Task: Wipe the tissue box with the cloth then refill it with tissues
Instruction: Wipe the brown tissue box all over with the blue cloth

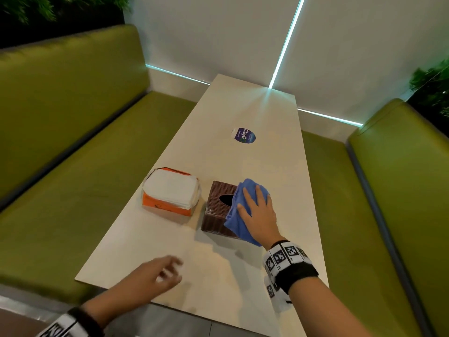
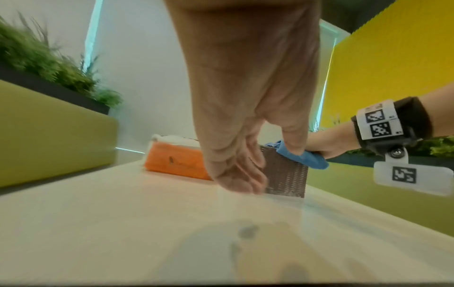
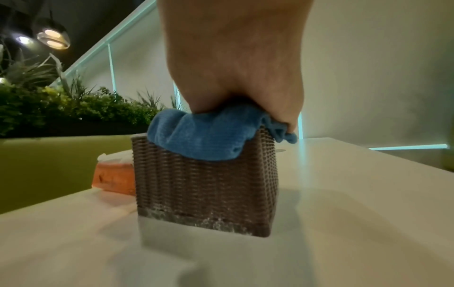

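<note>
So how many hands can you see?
2. The right hand presses the cloth onto the box; the left hand hovers over the table, empty.

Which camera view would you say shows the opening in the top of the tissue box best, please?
The head view: it looks down onto the tissue box, showing the dark opening beside the blue cloth. Both wrist views sit low, showing only its woven sides.

Blue cloth [image 1: 239, 210] drapes the brown woven tissue box [image 1: 217, 210], beside orange-packed tissues [image 1: 171, 192].
</note>
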`<act>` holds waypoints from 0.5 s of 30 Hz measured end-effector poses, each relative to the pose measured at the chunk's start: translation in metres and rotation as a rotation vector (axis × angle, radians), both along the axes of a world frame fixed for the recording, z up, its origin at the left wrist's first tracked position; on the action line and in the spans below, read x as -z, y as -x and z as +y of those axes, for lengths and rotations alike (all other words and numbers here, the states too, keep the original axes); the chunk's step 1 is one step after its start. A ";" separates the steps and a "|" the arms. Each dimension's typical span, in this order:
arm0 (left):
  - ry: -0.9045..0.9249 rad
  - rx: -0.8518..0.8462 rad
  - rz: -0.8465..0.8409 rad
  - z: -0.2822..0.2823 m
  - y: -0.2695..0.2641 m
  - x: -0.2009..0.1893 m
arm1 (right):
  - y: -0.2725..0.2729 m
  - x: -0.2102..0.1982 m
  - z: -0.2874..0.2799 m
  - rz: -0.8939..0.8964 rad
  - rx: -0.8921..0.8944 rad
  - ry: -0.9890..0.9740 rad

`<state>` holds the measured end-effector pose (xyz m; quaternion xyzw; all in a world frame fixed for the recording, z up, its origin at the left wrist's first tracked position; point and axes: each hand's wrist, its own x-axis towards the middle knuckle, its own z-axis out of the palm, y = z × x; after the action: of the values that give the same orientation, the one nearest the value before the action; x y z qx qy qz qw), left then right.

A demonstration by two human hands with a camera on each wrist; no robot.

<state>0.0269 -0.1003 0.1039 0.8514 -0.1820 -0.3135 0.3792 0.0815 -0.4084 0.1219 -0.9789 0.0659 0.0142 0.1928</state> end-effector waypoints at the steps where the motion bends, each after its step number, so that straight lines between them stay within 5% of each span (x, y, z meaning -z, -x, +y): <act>1: 0.068 -0.048 -0.027 -0.010 -0.006 0.003 | 0.004 0.001 -0.003 -0.036 -0.056 -0.028; 7: 0.257 -0.088 -0.073 -0.071 -0.046 0.016 | 0.029 0.002 -0.026 -0.035 -0.151 -0.334; 12: 0.363 -0.065 -0.170 -0.091 -0.061 0.029 | 0.049 -0.002 -0.014 0.115 -0.186 0.039; 15: 0.383 -0.073 -0.235 -0.085 -0.072 0.043 | 0.053 0.000 -0.012 0.190 -0.311 0.046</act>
<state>0.0992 -0.1857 0.0612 0.8004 -0.2505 -0.1578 0.5212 0.0283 -0.4208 0.1215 -0.9757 -0.0680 0.1347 0.1589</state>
